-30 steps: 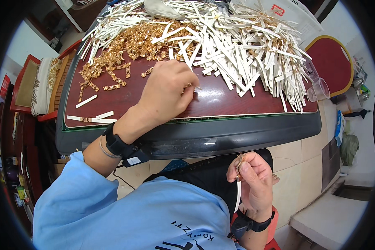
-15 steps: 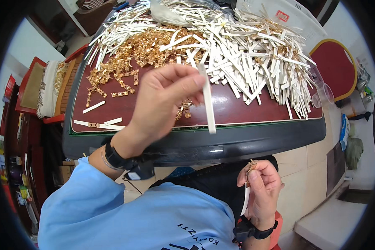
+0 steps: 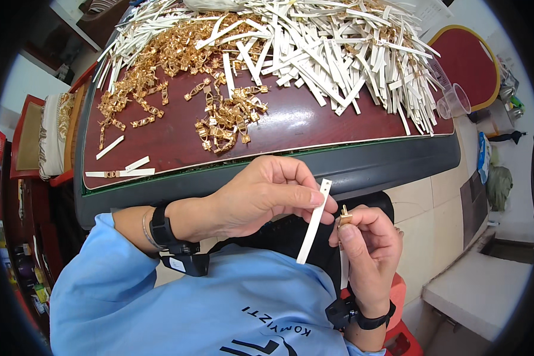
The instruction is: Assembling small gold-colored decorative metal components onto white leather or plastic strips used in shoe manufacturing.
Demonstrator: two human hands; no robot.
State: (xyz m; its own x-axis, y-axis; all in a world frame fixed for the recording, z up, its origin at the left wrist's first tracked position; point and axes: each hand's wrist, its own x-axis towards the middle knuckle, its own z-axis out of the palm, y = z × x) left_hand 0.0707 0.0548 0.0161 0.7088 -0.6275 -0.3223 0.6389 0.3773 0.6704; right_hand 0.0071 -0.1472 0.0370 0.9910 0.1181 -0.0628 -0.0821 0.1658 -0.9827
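Note:
Between thumb and fingers, my left hand (image 3: 279, 196) pinches a white strap (image 3: 313, 222) with small holes near its upper end. The strap slants down over my lap. Close by on the right, my right hand (image 3: 369, 240) grips a gold metal clasp (image 3: 345, 218) whose thin prongs point up. A second white strip (image 3: 344, 270) hangs below the clasp, partly hidden by the fingers. The two hands are near each other but apart, in front of the table edge. What lies under the right fingertips is hidden.
On the dark red table (image 3: 302, 136) lie a heap of white straps (image 3: 338, 59), a pile of gold clasps (image 3: 166, 53) and a smaller clasp cluster (image 3: 231, 115). Several straps (image 3: 121, 173) rest at the front left. A clear plastic cup (image 3: 454, 101) sits at the right edge, near a red chair (image 3: 466, 62).
My left hand has come down from over the table toward my right hand, bringing the white strap. My right hand has shifted slightly up and left, still gripping the clasp.

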